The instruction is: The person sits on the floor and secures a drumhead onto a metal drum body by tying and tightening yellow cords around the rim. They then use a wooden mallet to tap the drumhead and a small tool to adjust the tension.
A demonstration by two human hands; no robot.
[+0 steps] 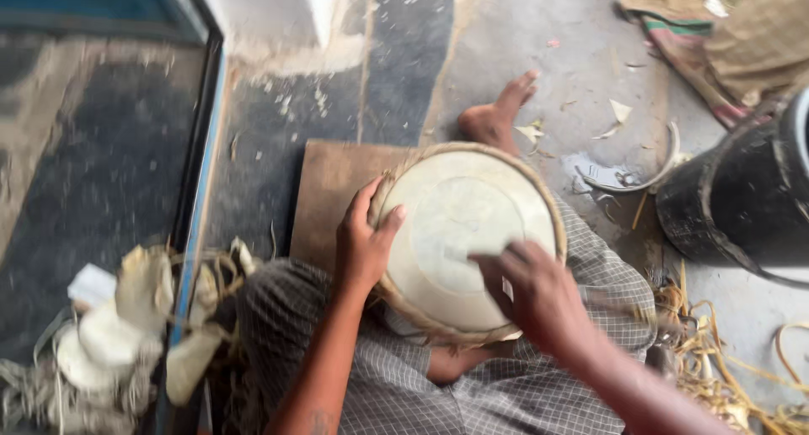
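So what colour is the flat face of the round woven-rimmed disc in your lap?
Pale cream round disc with a tan woven rim, in the head view.

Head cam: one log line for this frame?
left hand: grips round basket rim | right hand: on basket's pale face, lower right | basket: in lap | black drum: at right

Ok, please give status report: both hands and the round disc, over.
Left hand grips rim of pale round disc on lap. Right hand rests fingertips on its face. Black bucket and straw strips to the side, not blocking.

A single head-worn camera looks steeply down, close over the person's lap and the floor (522, 39).
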